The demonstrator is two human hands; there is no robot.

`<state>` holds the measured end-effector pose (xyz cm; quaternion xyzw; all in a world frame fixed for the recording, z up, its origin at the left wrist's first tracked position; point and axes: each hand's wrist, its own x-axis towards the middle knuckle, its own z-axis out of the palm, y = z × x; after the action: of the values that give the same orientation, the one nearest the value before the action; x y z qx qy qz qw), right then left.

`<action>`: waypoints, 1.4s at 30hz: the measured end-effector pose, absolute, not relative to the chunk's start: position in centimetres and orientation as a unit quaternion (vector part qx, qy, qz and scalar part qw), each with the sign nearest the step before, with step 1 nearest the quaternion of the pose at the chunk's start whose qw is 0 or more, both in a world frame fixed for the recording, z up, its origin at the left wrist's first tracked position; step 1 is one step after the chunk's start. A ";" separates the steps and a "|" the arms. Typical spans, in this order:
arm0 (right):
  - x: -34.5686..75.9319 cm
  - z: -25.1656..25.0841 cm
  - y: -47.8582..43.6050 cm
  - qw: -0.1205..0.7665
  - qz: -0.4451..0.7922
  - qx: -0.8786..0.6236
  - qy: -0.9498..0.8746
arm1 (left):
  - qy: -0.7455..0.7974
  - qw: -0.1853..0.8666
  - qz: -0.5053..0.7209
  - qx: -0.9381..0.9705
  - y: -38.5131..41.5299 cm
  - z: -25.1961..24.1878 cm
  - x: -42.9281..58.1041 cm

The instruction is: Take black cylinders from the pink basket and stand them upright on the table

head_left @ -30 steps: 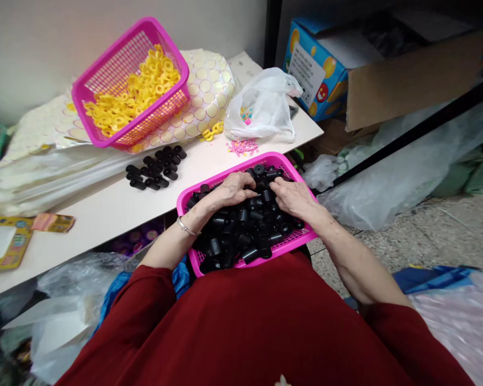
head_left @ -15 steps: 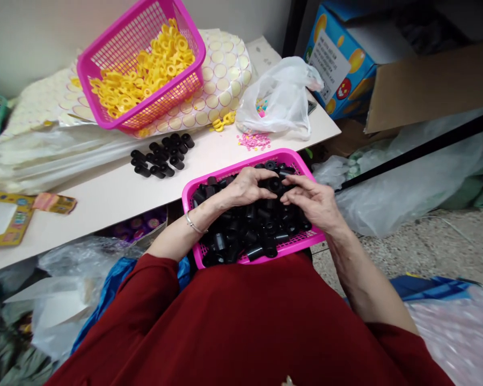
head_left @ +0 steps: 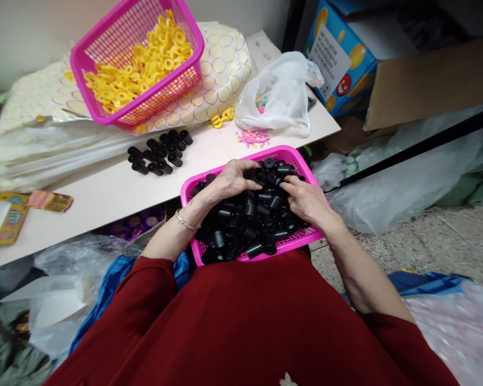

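A pink basket (head_left: 301,161) full of black plastic cylinders (head_left: 249,225) rests on my lap against the table edge. My left hand (head_left: 231,179) lies curled over the heap at its far side, fingers closed on black cylinders. My right hand (head_left: 306,199) is on the heap to the right, fingers bent down among the pieces; what they grip is hidden. A small row of black cylinders (head_left: 159,153) lies on the white table (head_left: 104,193).
A second pink basket (head_left: 137,59) with yellow rings sits tilted on sheets of round stickers (head_left: 217,69). A white plastic bag (head_left: 279,94), pink beads (head_left: 253,138) and a blue carton (head_left: 338,59) stand at the right. Plastic bags cover the floor.
Both hands held one black cylinder between them above the heap half a second ago; now they have dropped apart onto the pile. The view shifted slightly.
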<state>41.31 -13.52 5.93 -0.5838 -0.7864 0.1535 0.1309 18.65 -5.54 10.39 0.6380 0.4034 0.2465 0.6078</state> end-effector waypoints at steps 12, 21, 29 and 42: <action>41.1 6.9 -14.9 0.546 0.469 -0.492 -0.488 | 0.369 0.525 0.165 0.749 -6.8 10.1 20.3; 39.5 7.6 -16.0 0.573 0.535 -0.465 -0.412 | 0.353 0.515 0.146 0.767 -7.2 11.1 21.2; 39.9 7.9 -16.2 0.602 0.501 -0.475 -0.402 | 0.364 0.533 0.178 0.743 -7.1 10.6 20.8; 40.1 9.2 -16.4 0.449 0.304 -0.533 -0.650 | 0.339 0.506 0.174 0.774 -7.4 11.6 20.6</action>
<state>40.11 -16.38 9.17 -0.5326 -0.6495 0.3043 0.4493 20.64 -7.36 11.63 0.7739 0.3386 0.1742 0.5060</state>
